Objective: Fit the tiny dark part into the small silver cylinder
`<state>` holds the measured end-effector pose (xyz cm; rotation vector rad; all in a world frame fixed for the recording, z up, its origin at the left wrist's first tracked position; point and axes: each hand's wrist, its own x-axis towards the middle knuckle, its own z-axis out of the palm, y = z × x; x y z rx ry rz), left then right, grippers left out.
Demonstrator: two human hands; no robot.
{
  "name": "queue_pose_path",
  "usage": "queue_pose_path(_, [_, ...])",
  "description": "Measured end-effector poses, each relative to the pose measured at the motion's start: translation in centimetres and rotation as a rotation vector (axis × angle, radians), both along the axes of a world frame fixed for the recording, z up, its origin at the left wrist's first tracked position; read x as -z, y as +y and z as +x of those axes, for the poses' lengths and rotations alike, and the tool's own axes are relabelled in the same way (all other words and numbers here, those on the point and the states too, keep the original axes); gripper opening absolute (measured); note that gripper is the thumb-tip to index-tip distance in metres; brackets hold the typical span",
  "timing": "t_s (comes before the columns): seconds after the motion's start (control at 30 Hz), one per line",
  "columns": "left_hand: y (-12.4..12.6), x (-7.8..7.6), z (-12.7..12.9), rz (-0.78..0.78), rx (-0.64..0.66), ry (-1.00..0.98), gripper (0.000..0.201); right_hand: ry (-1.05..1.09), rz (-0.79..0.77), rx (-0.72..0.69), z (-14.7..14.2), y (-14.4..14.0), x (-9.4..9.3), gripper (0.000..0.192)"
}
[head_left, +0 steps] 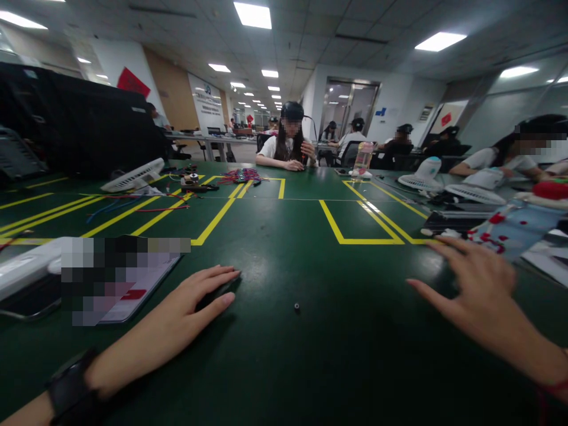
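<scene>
My left hand (199,296) rests low over the green table (275,367), fingers stretched out and thumb apart. Between thumb and fingers is a dark patch; whether it is shadow or an object I cannot tell. To the right, my right hand (474,290) hovers with fingers spread, holding nothing. A small round metal piece with a hole in its end (297,306) lies on the table between the hands, touching neither. Left of my left hand lies a flat phone-like device (142,290), partly blurred out.
Yellow tape (373,241) marks the table. A white device (39,260) lies at left, with wires (164,208) beyond and a red-blue wire bundle (242,176) farther back. White fans (474,192) and a light-blue patterned bag (515,228) stand at right. A person (288,145) sits opposite.
</scene>
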<state>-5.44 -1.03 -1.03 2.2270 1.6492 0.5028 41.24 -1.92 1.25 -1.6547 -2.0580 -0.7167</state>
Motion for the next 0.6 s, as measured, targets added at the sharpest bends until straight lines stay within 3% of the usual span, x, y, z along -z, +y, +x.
queue_pose_path(0.1, [0.0, 0.3, -0.1, 0.028, 0.034, 0.049, 0.050, 0.111, -0.299, -0.335, -8.0, 0.6, 0.0, 0.042])
queue_pose_path(0.17, [0.0, 0.5, -0.2, 0.041, 0.049, 0.080, 0.051, 0.191, -0.478, -0.497, -12.8, 0.8, 0.4, 0.038])
queue_pose_path(0.23, [0.0, 0.7, -0.4, 0.051, 0.053, 0.098, 0.052, 0.236, -0.562, -0.589, -16.0, 0.9, 0.7, 0.027])
queue_pose_path(0.3, [0.1, 0.8, -0.5, 0.049, 0.052, 0.104, 0.052, 0.256, -0.566, -0.599, -16.7, 1.1, 0.6, 0.018])
queue_pose_path(0.37, [0.1, 0.8, -0.5, 0.034, 0.051, 0.106, 0.052, 0.255, -0.490, -0.528, -14.8, 1.4, -0.3, 0.019])
queue_pose_path(0.47, [0.1, 0.7, -0.4, 0.022, 0.055, 0.108, 0.052, 0.186, -0.262, -0.324, -7.8, 1.6, -2.2, 0.023])
queue_pose_path(0.53, [0.1, 0.7, -0.2, 0.028, 0.052, 0.114, 0.051, 0.124, -0.136, -0.098, -1.9, 1.6, -3.1, 0.030])
queue_pose_path(0.6, [0.1, 0.8, -0.1, 0.037, 0.045, 0.121, 0.051, 0.082, -0.131, 0.178, 3.6, 1.4, -3.3, 0.033])
